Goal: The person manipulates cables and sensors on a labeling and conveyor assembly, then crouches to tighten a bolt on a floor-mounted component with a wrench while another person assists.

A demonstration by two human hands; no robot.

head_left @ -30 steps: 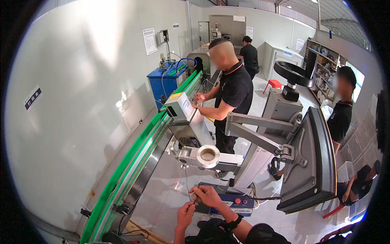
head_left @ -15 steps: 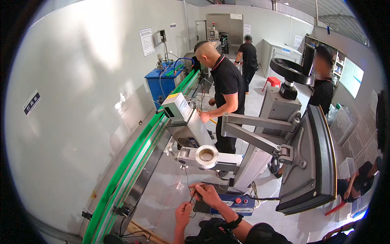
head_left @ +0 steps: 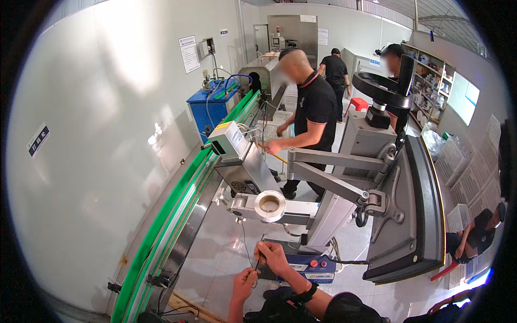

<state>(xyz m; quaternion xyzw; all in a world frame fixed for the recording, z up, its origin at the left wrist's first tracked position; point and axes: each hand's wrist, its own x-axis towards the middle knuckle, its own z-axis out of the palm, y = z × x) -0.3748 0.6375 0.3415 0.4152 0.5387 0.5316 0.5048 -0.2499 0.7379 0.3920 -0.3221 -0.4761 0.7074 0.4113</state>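
A thin dark cable [head_left: 245, 240] hangs down from the underside of a grey machine arm [head_left: 245, 206] with a round silver ring-shaped part [head_left: 270, 206] on it. My right hand [head_left: 273, 257] pinches the cable, its fingers bent together. Just below and to the left, my left hand [head_left: 245, 282] also has its fingers closed on the cable. The short stretch of cable between the two hands is partly hidden by the fingers. Behind my right hand stands a blue control box [head_left: 309, 267] with red buttons.
A conveyor [head_left: 175, 210] with green rails runs along the left. A white-and-grey boxy device [head_left: 229, 141] hangs beside it. To the right are a jointed arm [head_left: 334, 185] and a large dark panel [head_left: 412, 215]. A co-worker [head_left: 315, 110] stands ahead by the conveyor; others are farther off.
My right hand has risen slightly and its fingers have drawn closer together; my left hand stays low on the cable. The co-worker ahead has turned and leaned, and the whole view has shifted a little.
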